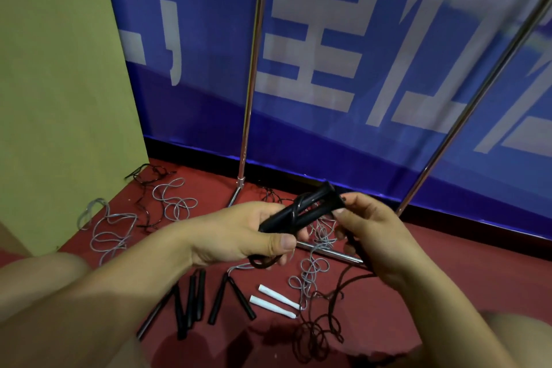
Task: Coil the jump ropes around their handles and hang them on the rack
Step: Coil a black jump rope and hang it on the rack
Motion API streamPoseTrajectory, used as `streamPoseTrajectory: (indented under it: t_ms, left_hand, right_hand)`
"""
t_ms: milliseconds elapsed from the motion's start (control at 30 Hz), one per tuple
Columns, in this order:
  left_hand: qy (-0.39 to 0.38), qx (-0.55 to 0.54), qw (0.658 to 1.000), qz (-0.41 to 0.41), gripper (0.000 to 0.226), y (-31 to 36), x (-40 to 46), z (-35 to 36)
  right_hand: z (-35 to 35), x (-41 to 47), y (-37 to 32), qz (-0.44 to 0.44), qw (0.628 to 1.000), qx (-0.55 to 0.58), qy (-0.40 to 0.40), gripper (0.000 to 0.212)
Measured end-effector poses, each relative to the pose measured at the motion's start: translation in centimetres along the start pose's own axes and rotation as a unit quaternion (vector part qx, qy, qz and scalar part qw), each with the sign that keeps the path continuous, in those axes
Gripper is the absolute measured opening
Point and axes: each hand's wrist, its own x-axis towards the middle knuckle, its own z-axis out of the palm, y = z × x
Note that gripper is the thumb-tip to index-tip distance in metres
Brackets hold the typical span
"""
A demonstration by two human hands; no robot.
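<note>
My left hand (245,233) grips a pair of black jump-rope handles (301,210) held side by side, with a turn of dark cord wrapped round them. My right hand (370,233) pinches the same dark cord (331,305) close to the handles' far end; the cord trails down to a loose pile on the red floor. The metal rack's upright poles (249,84) stand just behind my hands, with a base bar (328,252) on the floor under them.
More ropes lie on the floor: black handles (194,302) and two white handles (276,302) in front of me, grey cord tangles (113,233) to the left. A tan panel (59,98) stands at left, a blue banner (358,69) behind the rack.
</note>
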Motion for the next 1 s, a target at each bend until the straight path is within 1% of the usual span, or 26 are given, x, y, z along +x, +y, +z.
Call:
streamPoseTrajectory:
  t_ms: [100,167,300,367,433,500,533,600,667,700,767,867,933,1000]
  left_hand:
    - [0.089,-0.025,0.996,0.014,0.014,0.0,0.4,0.0]
    - [0.147,-0.052,0.988,0.019,0.009,-0.1,0.7,0.0]
    - [0.278,-0.087,0.957,0.011,0.008,-0.3,1.1,-1.1]
    - [0.305,-0.057,0.951,-0.002,0.012,-0.5,1.1,-1.8]
    - [0.314,-0.011,0.949,-0.015,0.012,-0.8,1.1,-2.2]
    - [0.322,0.021,0.946,-0.026,0.009,-1.2,1.1,-2.5]
    - [0.324,0.036,0.945,-0.031,0.008,-1.4,1.3,-2.6]
    - [0.325,0.08,0.941,-0.044,0.008,-1.8,1.6,-2.8]
    - [0.323,0.118,0.937,-0.06,0.009,-2.1,2.0,-2.9]
    - [0.318,0.133,0.936,-0.066,0.01,-2.3,2.2,-2.8]
    - [0.311,0.167,0.932,-0.077,0.01,-2.8,2.7,-3.0]
    - [0.3,0.197,0.929,-0.092,0.009,-3.1,3.3,-3.3]
    - [0.271,0.195,0.937,-0.102,0.008,-3.2,3.5,-3.2]
    - [0.232,0.228,0.939,-0.113,0.006,-3.6,3.6,-2.7]
  right_hand:
    - [0.7,-0.5,0.0,0.001,0.998,-0.031,-0.055,0.012]
    - [1.0,-0.7,0.1,0.004,0.996,-0.032,-0.085,0.013]
    - [1.1,-1.2,0.3,-0.027,0.986,-0.123,-0.11,0.011]
    - [1.1,-1.4,0.5,-0.038,0.982,-0.15,-0.111,0.009]
    - [1.0,-1.5,0.5,-0.059,0.975,-0.188,-0.103,0.006]
    - [0.8,-1.7,0.5,-0.102,0.96,-0.251,-0.075,0.007]
    - [0.9,-1.8,0.4,-0.134,0.947,-0.288,-0.057,0.007]
    - [1.2,-2.5,0.3,-0.204,0.908,-0.363,-0.036,0.007]
    - [2.1,-3.2,0.4,-0.257,0.864,-0.431,-0.048,0.011]
    - [2.5,-3.4,0.5,-0.272,0.851,-0.447,-0.056,0.015]
    - [2.7,-3.3,0.7,-0.284,0.85,-0.44,-0.054,0.018]
    - [2.4,-3.1,0.4,-0.285,0.868,-0.405,-0.034,0.016]
    - [2.3,-3.2,0.3,-0.278,0.882,-0.38,-0.028,0.01]
    - [2.1,-3.3,0.5,-0.268,0.891,-0.366,-0.03,0.009]
